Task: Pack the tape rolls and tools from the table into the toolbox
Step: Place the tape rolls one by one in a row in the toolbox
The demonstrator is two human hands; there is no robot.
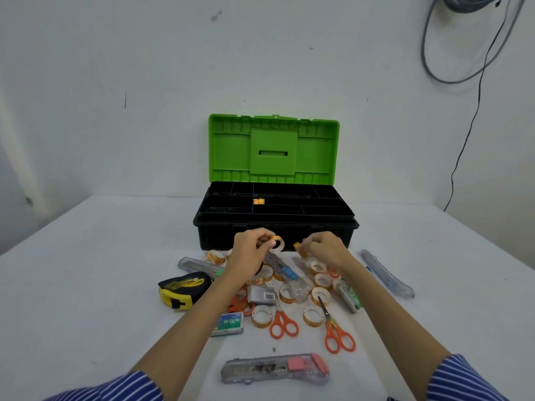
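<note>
A black toolbox (202,227) with its green lid (220,146) raised stands at the back of the table; a small orange tape roll (258,201) lies in its tray. My left hand (249,250) holds a clear tape roll (277,243) in front of the box. My right hand (324,249) pinches another small tape roll (299,248). Below my hands lie several tape rolls (312,316), two orange scissors (337,334), a yellow-black tape measure (182,287) and utility knives (275,369).
A staple box (228,324) and a grey stapler (262,294) sit in the pile. A clear pen case (386,273) lies at the right. Cables (474,111) hang on the wall at the right.
</note>
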